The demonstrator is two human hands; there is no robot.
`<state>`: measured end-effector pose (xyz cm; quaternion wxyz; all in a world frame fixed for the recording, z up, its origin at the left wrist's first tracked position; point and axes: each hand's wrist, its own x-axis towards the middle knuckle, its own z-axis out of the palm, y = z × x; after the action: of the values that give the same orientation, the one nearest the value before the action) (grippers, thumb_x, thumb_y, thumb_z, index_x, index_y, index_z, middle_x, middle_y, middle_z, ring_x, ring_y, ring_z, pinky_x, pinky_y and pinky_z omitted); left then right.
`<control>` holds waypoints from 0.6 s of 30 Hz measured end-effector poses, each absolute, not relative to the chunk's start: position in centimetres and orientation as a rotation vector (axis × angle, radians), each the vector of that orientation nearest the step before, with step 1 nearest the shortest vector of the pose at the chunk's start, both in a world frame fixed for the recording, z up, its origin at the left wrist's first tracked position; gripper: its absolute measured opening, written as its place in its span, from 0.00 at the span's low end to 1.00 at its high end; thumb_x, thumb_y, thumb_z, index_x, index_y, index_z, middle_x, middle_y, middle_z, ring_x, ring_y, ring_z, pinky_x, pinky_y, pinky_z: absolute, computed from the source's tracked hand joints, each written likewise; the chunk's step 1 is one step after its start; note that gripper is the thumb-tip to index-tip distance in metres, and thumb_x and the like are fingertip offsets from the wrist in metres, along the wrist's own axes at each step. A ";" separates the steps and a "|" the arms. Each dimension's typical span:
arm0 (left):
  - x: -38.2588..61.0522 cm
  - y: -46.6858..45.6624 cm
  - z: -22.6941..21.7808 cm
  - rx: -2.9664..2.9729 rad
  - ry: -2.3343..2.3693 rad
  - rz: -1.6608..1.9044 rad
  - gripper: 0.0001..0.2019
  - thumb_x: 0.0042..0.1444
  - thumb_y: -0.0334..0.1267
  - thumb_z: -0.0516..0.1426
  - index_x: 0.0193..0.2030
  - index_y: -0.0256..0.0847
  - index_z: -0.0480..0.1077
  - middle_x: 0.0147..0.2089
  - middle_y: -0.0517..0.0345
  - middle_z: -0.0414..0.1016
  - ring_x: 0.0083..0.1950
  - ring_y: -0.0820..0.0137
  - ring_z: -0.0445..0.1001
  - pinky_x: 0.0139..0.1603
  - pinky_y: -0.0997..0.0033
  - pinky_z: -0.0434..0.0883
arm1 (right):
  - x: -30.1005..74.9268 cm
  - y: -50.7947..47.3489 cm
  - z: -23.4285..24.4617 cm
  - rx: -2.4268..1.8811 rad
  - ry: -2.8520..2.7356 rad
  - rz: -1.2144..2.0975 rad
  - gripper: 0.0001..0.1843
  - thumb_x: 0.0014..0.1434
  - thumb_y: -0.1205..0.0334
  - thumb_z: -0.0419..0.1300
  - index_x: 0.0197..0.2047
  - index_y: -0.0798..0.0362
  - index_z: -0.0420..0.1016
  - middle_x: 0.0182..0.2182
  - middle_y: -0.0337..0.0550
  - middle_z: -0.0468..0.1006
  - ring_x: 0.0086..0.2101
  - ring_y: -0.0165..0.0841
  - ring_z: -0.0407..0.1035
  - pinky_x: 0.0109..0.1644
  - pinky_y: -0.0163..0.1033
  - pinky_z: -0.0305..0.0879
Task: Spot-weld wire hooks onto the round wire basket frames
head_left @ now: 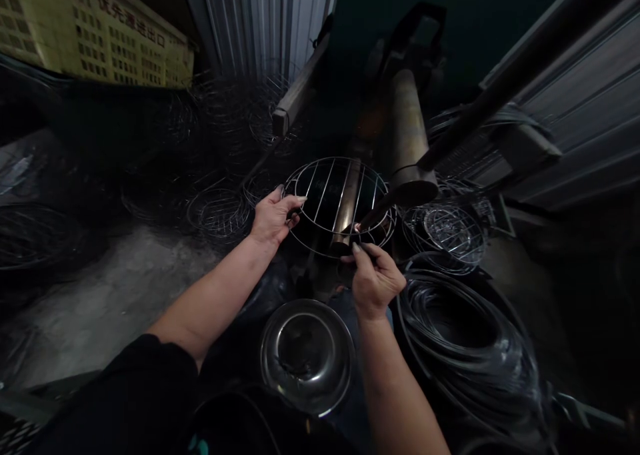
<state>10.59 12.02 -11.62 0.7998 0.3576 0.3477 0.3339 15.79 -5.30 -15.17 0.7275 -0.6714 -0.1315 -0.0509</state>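
A round wire rack [326, 192], with straight bars across one ring and a second ring below, is held over a brass-coloured metal bar [347, 202]. My left hand [274, 220] pinches the rack's left rim between thumb and fingers. At the near rim, my right hand [375, 275] is closed, thumb against forefinger, on the rack's wire; the exact grip point is dark. Just above those fingers, the tip of a dark rod [376, 214] meets the rim at a small bright glow. A thick metal cylinder [411, 135] carries that rod.
A shiny metal bowl [307, 355] is close to my body, below the rack. To the right lie a large wire coil [470, 335] and stacked wire racks [453, 232]. More wire racks [220, 212] sit at left. A yellow crate [115, 35] stands at upper left.
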 end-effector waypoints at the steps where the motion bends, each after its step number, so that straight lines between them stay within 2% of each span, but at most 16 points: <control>1: 10.7 12.1 -11.7 0.767 0.746 0.718 0.28 0.31 0.29 0.67 0.44 0.39 0.70 0.27 0.65 0.71 0.25 0.79 0.67 0.25 0.78 0.63 | 15.9 -5.2 -15.1 -1.472 -0.288 -0.112 0.08 0.48 0.60 0.67 0.31 0.56 0.77 0.20 0.36 0.77 0.19 0.31 0.73 0.24 0.34 0.68; 8: 11.0 12.2 -11.9 0.763 0.785 0.715 0.28 0.32 0.29 0.67 0.45 0.39 0.69 0.24 0.67 0.70 0.24 0.79 0.67 0.24 0.78 0.62 | 15.9 -5.1 -14.5 -1.468 -0.260 -0.073 0.08 0.47 0.61 0.66 0.30 0.56 0.77 0.17 0.35 0.76 0.17 0.31 0.72 0.24 0.34 0.68; 13: 11.1 11.7 -11.8 0.803 0.771 0.709 0.30 0.38 0.28 0.66 0.52 0.39 0.67 0.24 0.66 0.69 0.26 0.78 0.68 0.24 0.79 0.61 | 16.1 -5.1 -14.1 -1.579 -0.263 -0.067 0.11 0.49 0.56 0.65 0.31 0.56 0.76 0.17 0.34 0.74 0.18 0.31 0.71 0.24 0.35 0.69; 16: 10.8 11.2 -12.0 0.780 0.811 0.717 0.32 0.41 0.28 0.66 0.56 0.41 0.64 0.27 0.66 0.69 0.29 0.77 0.69 0.27 0.79 0.62 | 15.8 -6.1 -14.4 -1.609 -0.290 -0.094 0.15 0.52 0.51 0.63 0.36 0.55 0.75 0.23 0.36 0.75 0.21 0.31 0.73 0.25 0.36 0.71; 18: 10.2 10.5 -12.0 0.758 0.841 0.718 0.33 0.42 0.29 0.67 0.56 0.42 0.63 0.29 0.66 0.69 0.30 0.77 0.70 0.29 0.79 0.63 | 14.8 -7.6 -14.8 -1.699 -0.382 -0.166 0.15 0.56 0.52 0.61 0.41 0.54 0.74 0.32 0.40 0.77 0.27 0.32 0.75 0.32 0.39 0.73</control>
<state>10.18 10.53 -12.00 0.7836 0.3515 0.3895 0.3328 14.76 -7.65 -14.81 0.6411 -0.7454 -0.1675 -0.0730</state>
